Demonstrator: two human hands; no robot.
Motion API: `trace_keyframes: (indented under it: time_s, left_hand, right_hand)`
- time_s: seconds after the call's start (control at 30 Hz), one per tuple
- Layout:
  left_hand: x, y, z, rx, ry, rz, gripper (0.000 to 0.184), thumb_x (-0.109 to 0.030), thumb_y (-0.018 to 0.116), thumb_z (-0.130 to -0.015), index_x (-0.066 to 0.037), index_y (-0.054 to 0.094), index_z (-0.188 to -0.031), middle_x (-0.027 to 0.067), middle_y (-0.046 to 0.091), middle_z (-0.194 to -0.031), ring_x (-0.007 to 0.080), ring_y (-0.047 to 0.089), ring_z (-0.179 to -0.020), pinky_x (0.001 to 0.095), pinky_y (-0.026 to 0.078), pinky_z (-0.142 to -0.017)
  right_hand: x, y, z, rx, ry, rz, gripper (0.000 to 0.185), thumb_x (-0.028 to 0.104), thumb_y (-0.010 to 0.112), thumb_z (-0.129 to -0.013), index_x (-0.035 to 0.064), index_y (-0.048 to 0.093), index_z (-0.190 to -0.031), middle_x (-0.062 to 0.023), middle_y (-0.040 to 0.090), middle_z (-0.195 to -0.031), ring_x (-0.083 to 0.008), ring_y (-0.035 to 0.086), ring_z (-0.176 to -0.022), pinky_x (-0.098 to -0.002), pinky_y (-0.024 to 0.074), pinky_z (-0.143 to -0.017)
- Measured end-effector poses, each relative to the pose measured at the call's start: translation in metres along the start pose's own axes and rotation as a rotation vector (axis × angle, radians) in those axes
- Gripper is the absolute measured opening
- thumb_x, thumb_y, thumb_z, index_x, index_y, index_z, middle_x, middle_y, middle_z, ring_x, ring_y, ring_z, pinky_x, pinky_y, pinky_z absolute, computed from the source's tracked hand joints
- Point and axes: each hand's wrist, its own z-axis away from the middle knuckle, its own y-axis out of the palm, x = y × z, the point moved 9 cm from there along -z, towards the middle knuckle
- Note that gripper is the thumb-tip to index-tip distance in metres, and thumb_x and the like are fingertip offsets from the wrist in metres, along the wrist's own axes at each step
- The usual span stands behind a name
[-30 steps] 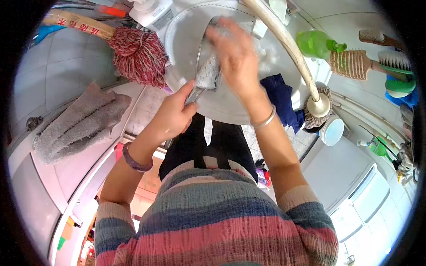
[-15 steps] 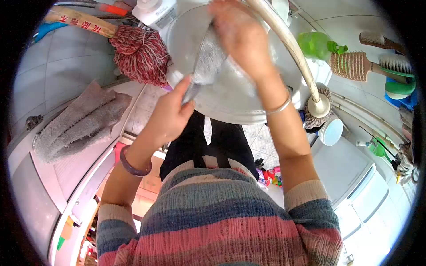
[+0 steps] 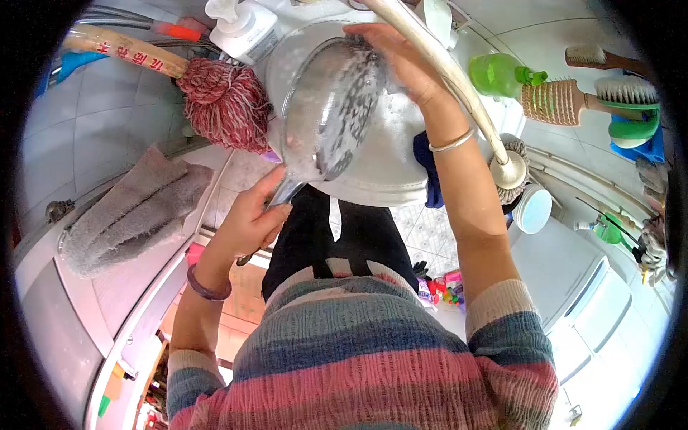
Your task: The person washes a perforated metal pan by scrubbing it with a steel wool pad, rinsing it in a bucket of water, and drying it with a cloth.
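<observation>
My left hand (image 3: 247,222) is closed round the handle of a round metal pan or strainer (image 3: 333,115), its bowl tilted on edge and streaked with white suds. The handle end pokes out below my fist. At the bowl's far edge is my right hand (image 3: 408,61), slightly blurred, with fingers stretched along the rim and partly hidden; whether it holds a scrubber I cannot make out. Under both hands is a white washbasin (image 3: 401,168) with sudsy water. A dark blue cloth (image 3: 428,170) hangs over the basin's right rim, near my right wrist.
A white pump bottle (image 3: 247,32) stands beyond the basin, with a red-and-white mop head (image 3: 228,107) to its left. A pale pipe (image 3: 459,79) curves past my right forearm. A green bottle (image 3: 494,74) and brushes (image 3: 555,102) are farther right. A grey cloth (image 3: 136,211) lies at left.
The metal bowl has turned from nearly edge-on to show its broad sudsy side. My left hand has moved down and left with the handle; my right hand has shifted right along the rim.
</observation>
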Motion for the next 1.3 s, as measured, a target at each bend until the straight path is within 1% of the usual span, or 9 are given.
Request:
trace_keyframes:
  time_s: [0.43,0.6,0.73,0.83,0.9,0.97,1.03,1.17,1.3]
  left_hand:
    - [0.034,-0.007,0.006,0.132,0.033,0.695,0.039,-0.016,0.049,-0.094,-0.007,0.039,-0.13,0.0023,0.042,-0.061,0.0054,0.036,-0.04,0.0168,0.028,-0.033]
    - [0.036,-0.004,-0.016,0.165,0.092,0.846,0.026,-0.015,0.049,-0.093,-0.005,0.043,-0.117,0.0053,0.043,-0.067,0.0056,0.035,-0.041,0.0177,0.026,-0.031]
    - [0.033,0.002,-0.018,0.133,0.107,0.827,0.027,-0.013,0.049,-0.093,-0.006,0.043,-0.118,0.0064,0.044,-0.072,0.0054,0.036,-0.041,0.0172,0.027,-0.03]
    - [0.028,0.002,-0.024,0.074,0.066,0.761,0.026,-0.015,0.048,-0.094,-0.007,0.042,-0.118,0.0059,0.045,-0.07,0.0053,0.036,-0.04,0.0172,0.027,-0.03]
    - [0.031,-0.001,-0.026,0.034,0.042,0.734,0.025,-0.016,0.048,-0.094,-0.007,0.042,-0.117,0.0056,0.045,-0.069,0.0052,0.035,-0.04,0.0174,0.026,-0.03]
    - [0.037,-0.002,-0.03,0.004,0.02,0.729,0.023,-0.017,0.047,-0.095,-0.007,0.042,-0.115,0.0051,0.045,-0.069,0.0051,0.035,-0.04,0.0176,0.026,-0.03]
    - [0.034,-0.001,-0.039,0.002,0.014,0.712,0.022,-0.018,0.047,-0.095,-0.007,0.043,-0.114,0.0045,0.045,-0.069,0.0051,0.035,-0.039,0.0179,0.026,-0.031]
    - [0.028,0.011,-0.043,-0.025,-0.068,0.639,0.018,-0.017,0.047,-0.095,-0.008,0.043,-0.11,0.0037,0.045,-0.067,0.0054,0.034,-0.038,0.0182,0.026,-0.031]
    - [0.038,0.009,-0.042,0.029,-0.055,0.659,0.02,-0.016,0.047,-0.095,-0.008,0.042,-0.112,0.0037,0.045,-0.068,0.0043,0.034,-0.039,0.0174,0.025,-0.031]
  right_hand:
    - [-0.082,0.03,0.091,-0.308,0.549,-0.838,0.038,0.013,0.048,-0.091,-0.0019,0.049,-0.126,-0.0105,0.056,-0.12,-0.0187,0.054,-0.108,-0.0303,0.0431,-0.095]
    - [-0.164,-0.009,0.117,-0.512,0.625,-0.274,0.044,0.003,0.053,-0.084,-0.001,0.047,-0.127,-0.0138,0.053,-0.123,-0.0253,0.05,-0.114,-0.035,0.0391,-0.098]
    - [-0.178,-0.008,0.092,-0.219,0.322,1.133,0.04,0.008,0.054,-0.08,-0.0017,0.051,-0.119,-0.0219,0.053,-0.117,-0.0357,0.049,-0.111,-0.0422,0.0371,-0.098]
    - [-0.185,0.02,0.091,0.078,0.049,1.129,0.029,0.018,0.055,-0.08,0.0042,0.062,-0.104,-0.0177,0.055,-0.113,-0.0306,0.05,-0.111,-0.0425,0.041,-0.093]
    - [-0.202,-0.026,0.093,-0.078,0.548,1.011,0.028,0.023,0.06,-0.081,0.0067,0.063,-0.103,-0.0165,0.056,-0.113,-0.032,0.054,-0.105,-0.0396,0.0443,-0.091]
    - [-0.2,-0.045,0.106,-0.448,0.589,0.293,0.031,0.018,0.065,-0.078,0.0059,0.059,-0.106,-0.0187,0.054,-0.118,-0.0344,0.054,-0.108,-0.0376,0.0442,-0.092]
    - [-0.132,-0.022,0.108,-0.587,0.239,0.017,0.038,0.008,0.064,-0.078,0.0041,0.054,-0.115,-0.0173,0.053,-0.125,-0.0241,0.051,-0.115,-0.0329,0.0457,-0.089]
    - [0.027,0.074,0.089,-0.283,-0.288,0.518,0.041,0.013,0.064,-0.082,0.0068,0.053,-0.121,-0.0218,0.046,-0.132,-0.0356,0.048,-0.119,-0.0358,0.0418,-0.095]
    - [0.004,0.072,0.039,-0.133,-0.298,0.422,0.043,0.015,0.065,-0.081,0.0074,0.053,-0.122,-0.0186,0.049,-0.13,-0.0347,0.048,-0.119,-0.0387,0.0414,-0.096]
